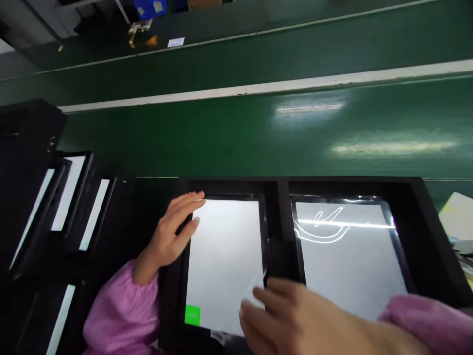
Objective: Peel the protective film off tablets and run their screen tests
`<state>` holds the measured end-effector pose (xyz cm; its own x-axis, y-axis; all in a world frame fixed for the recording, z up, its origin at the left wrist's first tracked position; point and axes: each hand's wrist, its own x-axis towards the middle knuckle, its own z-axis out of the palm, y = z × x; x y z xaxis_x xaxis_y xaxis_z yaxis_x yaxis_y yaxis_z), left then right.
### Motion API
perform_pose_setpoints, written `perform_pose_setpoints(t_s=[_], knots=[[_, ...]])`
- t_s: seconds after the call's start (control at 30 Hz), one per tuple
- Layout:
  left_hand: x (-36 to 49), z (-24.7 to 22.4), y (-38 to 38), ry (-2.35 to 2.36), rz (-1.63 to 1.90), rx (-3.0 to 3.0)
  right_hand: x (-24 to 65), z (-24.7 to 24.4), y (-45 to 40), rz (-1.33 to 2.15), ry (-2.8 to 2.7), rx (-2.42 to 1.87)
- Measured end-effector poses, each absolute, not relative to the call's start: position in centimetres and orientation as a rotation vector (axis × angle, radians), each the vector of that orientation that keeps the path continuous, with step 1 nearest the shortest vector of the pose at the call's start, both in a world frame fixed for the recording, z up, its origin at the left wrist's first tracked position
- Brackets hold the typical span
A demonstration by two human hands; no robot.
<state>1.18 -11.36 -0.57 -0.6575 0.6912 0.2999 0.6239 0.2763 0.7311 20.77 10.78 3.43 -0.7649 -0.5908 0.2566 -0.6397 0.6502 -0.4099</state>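
Note:
A tablet (225, 256) with a lit white screen and a green square in its lower left corner lies in a black tray. My left hand (173, 231) rests at its upper left edge, fingers stretched out and holding nothing. Over the lower right corner, my right hand (291, 315) is blurred, with its fingers curled together. A faint see-through piece (253, 288) shows at those fingertips; its kind is unclear. Another clear scrap (218, 336) sticks out at the tablet's bottom edge. To the right lies a second tablet (351, 261), its grey-white screen crossed by bright lines.
Several more devices with white screens, one of them a tilted tablet (70, 192), stand in dark holders at the left. Behind the black tray (284, 212) runs a green surface (207, 138) with a white strip (221, 93). Papers (458, 214) lie at the right edge.

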Motion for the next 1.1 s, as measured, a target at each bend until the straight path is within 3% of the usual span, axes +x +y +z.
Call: perform_pose_setpoints(t_s=[0.13, 0.23, 0.37, 0.6, 1.1], knots=[[-0.2, -3.7, -10.8, 2.279, 1.987, 0.581, 14.2, 3.4, 14.8, 1.020, -2.637, 0.687], [-0.5, -5.5, -10.7, 2.120, 2.078, 0.346, 9.6, 4.6, 18.3, 1.238, -2.513, 0.191], [-0.3, -6.2, -10.4, 2.084, 2.116, 0.333, 7.4, 7.4, 20.7, 1.262, -2.327, -0.219], [-0.4, -6.0, -10.3, 2.024, 2.119, 0.387, 9.2, 9.5, 19.5, 1.205, -2.259, -0.189], [-1.1, -6.2, -10.2, 1.995, 2.157, 0.499, 11.2, 8.9, 18.0, 1.328, -2.254, -0.185]])
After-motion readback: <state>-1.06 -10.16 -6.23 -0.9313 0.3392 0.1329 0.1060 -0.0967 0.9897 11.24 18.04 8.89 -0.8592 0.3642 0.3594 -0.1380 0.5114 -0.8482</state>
